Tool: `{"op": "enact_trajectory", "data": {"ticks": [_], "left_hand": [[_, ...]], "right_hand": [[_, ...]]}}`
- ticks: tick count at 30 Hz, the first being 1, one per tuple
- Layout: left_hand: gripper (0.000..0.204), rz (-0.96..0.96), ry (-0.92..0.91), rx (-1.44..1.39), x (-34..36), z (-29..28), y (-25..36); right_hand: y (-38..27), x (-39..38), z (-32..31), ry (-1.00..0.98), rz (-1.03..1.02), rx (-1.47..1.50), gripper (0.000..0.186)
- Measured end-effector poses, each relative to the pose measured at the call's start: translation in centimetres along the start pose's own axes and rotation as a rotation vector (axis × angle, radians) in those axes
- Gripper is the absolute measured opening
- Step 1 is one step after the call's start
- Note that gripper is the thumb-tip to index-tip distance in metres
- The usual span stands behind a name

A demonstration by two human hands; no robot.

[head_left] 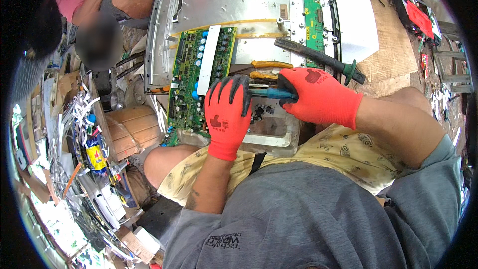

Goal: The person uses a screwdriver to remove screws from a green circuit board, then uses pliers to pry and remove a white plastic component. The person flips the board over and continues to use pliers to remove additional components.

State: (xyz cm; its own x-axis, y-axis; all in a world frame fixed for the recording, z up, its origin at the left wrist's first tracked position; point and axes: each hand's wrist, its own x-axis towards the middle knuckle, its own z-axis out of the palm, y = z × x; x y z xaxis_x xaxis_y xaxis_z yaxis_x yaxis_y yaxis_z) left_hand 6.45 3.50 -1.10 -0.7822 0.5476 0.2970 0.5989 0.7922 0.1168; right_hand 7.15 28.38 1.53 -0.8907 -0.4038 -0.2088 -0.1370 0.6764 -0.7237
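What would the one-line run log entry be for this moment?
left hand: pressing on green circuit board | right hand: gripping blue-handled tool | nearby: yellow-handled pliers, dark hammer on metal panel

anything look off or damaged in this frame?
Yes. The green circuit board lies askew, hanging off the metal chassis by the person's knee. Left hand presses on the chassis while the right hand holds a blue-handled tool. Yellow-handled pliers and a dark-handled tool lie loose on the panel.

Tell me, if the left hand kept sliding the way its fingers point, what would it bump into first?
Probably the green circuit board. The left hand points up the picture, fingers already near its lower edge beside the blue-handled tool; depth is hard to judge.
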Motion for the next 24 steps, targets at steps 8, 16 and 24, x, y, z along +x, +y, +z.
{"op": "enact_trajectory", "data": {"ticks": [8, 16, 24], "left_hand": [[0.056, -0.037, 0.025, -0.121, 1.1, -1.9, 0.3], [0.048, -0.266, 0.041, -0.412, -0.1, -3.9, -6.4], [0.043, -0.196, -0.044, -0.244, 0.0, -3.4, -5.7]], "right_hand": [[0.5, -0.6, -0.5, 0.104, -0.064, -0.091, 0.045], [0.4, -1.1, -2.3, 0.08, -0.046, -0.041, 0.042], [-0.2, -1.9, -5.1, 0.046, -0.056, 0.042, 0.039]]}}
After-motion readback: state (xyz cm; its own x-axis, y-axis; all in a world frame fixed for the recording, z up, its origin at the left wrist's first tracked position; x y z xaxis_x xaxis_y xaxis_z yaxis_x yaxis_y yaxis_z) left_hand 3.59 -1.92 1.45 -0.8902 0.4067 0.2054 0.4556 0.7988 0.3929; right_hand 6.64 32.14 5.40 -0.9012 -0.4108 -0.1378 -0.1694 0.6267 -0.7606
